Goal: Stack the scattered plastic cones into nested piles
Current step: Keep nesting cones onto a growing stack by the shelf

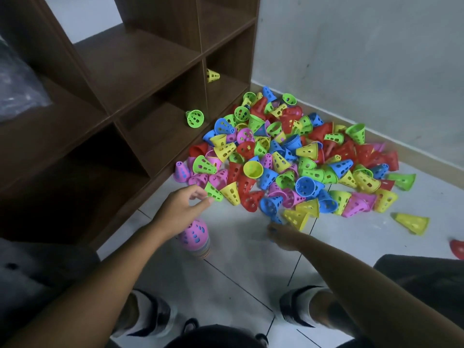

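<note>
Left grip (pixel 185 204): my fingertips pinching green cone (pixel 213 191) at heap's near-left edge. Right grip (pixel 281 236): blurred, state unclear, just near of blue cone (pixel 270 206).

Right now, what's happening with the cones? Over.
Left hand pinching green cone. Right hand blurred, at pile's edge. Pink-topped stack upright. Nothing blocking.

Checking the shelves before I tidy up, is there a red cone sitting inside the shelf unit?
No, only a yellow cone and a green cone lie in the shelf unit.
</note>
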The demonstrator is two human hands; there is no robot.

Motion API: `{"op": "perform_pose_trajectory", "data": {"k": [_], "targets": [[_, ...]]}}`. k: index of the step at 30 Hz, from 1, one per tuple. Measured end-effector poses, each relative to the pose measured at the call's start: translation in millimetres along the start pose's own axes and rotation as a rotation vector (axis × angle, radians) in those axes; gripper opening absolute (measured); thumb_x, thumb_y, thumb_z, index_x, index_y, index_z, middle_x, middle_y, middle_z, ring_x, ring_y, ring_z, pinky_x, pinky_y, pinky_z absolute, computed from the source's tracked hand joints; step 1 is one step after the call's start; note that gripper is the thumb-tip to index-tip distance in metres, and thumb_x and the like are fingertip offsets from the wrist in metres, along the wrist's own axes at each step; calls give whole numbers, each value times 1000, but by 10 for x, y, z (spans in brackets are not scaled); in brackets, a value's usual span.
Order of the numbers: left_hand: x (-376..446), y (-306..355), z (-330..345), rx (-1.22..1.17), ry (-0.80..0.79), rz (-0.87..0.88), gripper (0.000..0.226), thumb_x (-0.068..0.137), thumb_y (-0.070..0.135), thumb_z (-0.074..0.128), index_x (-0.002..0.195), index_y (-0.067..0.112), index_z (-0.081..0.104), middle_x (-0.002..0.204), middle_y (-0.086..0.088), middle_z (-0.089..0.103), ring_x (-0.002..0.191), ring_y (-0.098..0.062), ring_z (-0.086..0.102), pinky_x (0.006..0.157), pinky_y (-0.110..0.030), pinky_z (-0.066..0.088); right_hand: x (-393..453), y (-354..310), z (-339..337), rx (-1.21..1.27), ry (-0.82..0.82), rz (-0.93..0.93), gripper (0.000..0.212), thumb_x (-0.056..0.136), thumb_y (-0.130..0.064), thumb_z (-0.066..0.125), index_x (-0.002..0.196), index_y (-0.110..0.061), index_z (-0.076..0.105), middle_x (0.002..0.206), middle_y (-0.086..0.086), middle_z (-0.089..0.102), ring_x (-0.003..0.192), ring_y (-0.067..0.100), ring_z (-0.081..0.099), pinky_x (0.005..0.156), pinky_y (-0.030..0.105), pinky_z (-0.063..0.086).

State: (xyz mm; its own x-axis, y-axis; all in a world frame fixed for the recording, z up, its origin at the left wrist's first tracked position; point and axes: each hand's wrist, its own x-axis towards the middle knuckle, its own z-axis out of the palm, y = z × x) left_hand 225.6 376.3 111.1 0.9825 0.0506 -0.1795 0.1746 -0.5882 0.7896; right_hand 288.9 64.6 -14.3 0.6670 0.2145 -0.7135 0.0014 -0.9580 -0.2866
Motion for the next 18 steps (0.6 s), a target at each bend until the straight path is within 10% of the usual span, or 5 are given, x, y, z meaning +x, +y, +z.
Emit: {"op": "perform_pose_trajectory", "data": {"k": [5, 10, 18], "targets": [[82, 84, -20, -51, 37, -64, 19, 95, 48, 61, 98, 30, 66, 101, 14, 69, 100, -3, 62, 83, -27, 50, -144, -271, -254, 446, 69, -171, 18, 103, -25, 55, 120, -22, 59, 121, 12, 61, 111, 27, 63, 97, 39, 54], [141, 10, -75, -39, 77, -62, 17, 92, 45, 64, 98, 29, 67, 100, 12, 71, 99, -6, 65, 89, -32, 54, -518, -766, -495, 615, 92, -380, 76, 95, -15, 69, 151, -29, 20, 124, -3, 54, 107, 12, 61, 76, 16, 54], [61, 299, -137, -355, 89, -57, 28, 89, 46, 66, 91, 19, 72, 87, 10, 75, 90, -6, 70, 86, -42, 57, -916, -1578, -809, 810, 28, -640, 115, 76, -2, 86, 156, -42, 15, 127, 13, 61, 113, 19, 67, 100, 37, 55]]}}
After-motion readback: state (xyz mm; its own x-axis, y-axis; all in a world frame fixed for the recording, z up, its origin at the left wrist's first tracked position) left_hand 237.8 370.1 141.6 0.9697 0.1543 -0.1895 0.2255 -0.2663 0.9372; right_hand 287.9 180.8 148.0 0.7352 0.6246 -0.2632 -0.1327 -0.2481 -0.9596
